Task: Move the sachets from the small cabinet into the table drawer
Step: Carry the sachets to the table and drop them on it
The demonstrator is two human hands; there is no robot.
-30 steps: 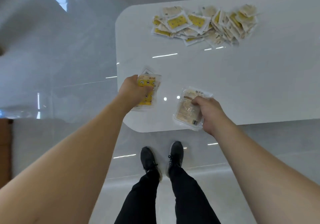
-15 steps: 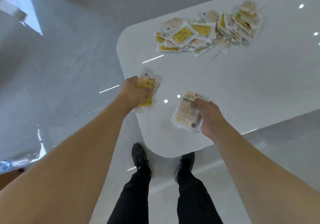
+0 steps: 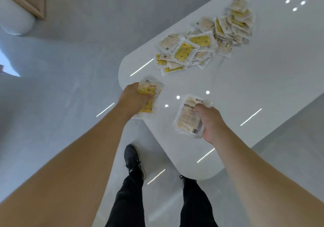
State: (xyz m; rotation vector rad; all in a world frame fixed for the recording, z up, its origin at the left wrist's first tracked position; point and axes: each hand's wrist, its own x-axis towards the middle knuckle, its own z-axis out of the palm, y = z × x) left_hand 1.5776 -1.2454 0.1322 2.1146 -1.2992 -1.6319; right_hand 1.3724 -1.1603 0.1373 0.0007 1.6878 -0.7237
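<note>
Carrying step: left hand (image 3: 133, 98) clamping yellow sachets (image 3: 149, 98), right hand (image 3: 209, 121) clamping pale sachets (image 3: 188, 117), both hovering over near table (image 3: 263, 79) corner. Loose pile (image 3: 205, 39) lying far right. Next likely needing drawer, unseen.

Glossy white table (image 3: 263, 79) mirrors lights; sachets (image 3: 201, 49) are shiny crinkled plastic; grey floor (image 3: 70, 69) looks polished.
</note>
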